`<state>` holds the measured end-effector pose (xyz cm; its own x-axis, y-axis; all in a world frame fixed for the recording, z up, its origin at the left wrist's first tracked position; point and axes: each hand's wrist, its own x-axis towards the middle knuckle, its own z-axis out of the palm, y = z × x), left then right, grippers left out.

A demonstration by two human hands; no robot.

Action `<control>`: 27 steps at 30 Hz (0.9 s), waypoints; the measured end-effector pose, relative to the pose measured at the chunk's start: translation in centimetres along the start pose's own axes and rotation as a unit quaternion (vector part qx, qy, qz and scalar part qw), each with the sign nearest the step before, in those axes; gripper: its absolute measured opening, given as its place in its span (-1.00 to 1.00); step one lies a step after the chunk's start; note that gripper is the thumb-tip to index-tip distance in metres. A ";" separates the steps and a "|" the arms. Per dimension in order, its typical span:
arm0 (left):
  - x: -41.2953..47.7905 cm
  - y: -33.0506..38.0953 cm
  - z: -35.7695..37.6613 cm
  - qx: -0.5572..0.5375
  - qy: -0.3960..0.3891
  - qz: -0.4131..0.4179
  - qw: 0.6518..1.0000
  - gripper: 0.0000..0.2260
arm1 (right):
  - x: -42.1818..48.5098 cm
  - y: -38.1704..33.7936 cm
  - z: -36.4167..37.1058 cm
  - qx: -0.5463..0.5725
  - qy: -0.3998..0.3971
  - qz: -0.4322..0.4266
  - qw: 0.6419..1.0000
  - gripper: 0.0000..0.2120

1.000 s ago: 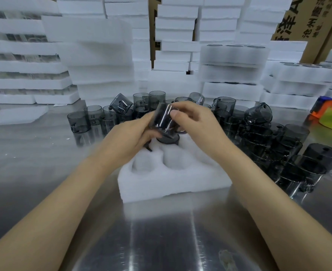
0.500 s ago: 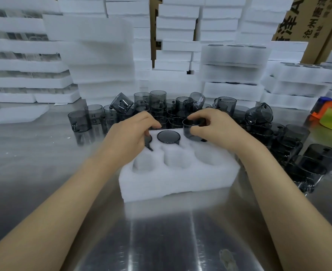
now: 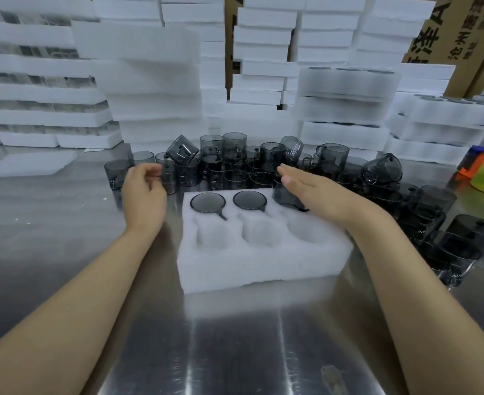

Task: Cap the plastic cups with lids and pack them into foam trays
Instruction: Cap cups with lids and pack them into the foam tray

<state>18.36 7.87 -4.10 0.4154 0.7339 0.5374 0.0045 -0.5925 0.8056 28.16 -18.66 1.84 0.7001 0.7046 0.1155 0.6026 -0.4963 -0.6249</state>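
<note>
At centre frame: one cup sits proud in the upper-right pocket of the foam tray, under the flat, released right hand. Advice: press straight down, evenly, until flush. At centre-left, the left hand is loosely curled and empty.

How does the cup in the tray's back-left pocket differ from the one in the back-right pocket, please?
The back-left cup sits sunk flush in the foam tray, only its dark top showing; the back-right cup stands proud, its side wall visible. Nothing covers the back-left cup; the flat right hand covers the back-right cup's top. Both are smoky grey.
</note>
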 end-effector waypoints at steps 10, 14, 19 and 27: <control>-0.3 -0.4 0.9 0.131 -0.037 0.080 0.987 -0.64 | 0.3 0.1 0.5 -0.056 0.008 -0.052 0.997 -0.62; 0.2 -1.3 1.0 0.197 -0.077 0.030 0.977 -0.55 | 0.2 0.2 0.3 -0.036 -0.010 -0.077 0.996 -0.63; 0.5 -1.6 1.0 0.226 -0.062 -0.001 0.972 -0.51 | 0.0 -0.1 0.0 -0.001 -0.040 -0.076 0.996 -0.62; 1.4 -2.0 -0.6 0.246 0.027 -0.079 0.966 -0.46 | -0.1 0.3 0.4 0.020 -0.007 -0.094 0.995 -0.53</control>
<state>18.42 10.32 -4.82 0.3257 0.8369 0.4400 0.5009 -0.5474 0.6704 28.05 -18.66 1.31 0.5714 0.7900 0.2225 0.7066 -0.3357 -0.6229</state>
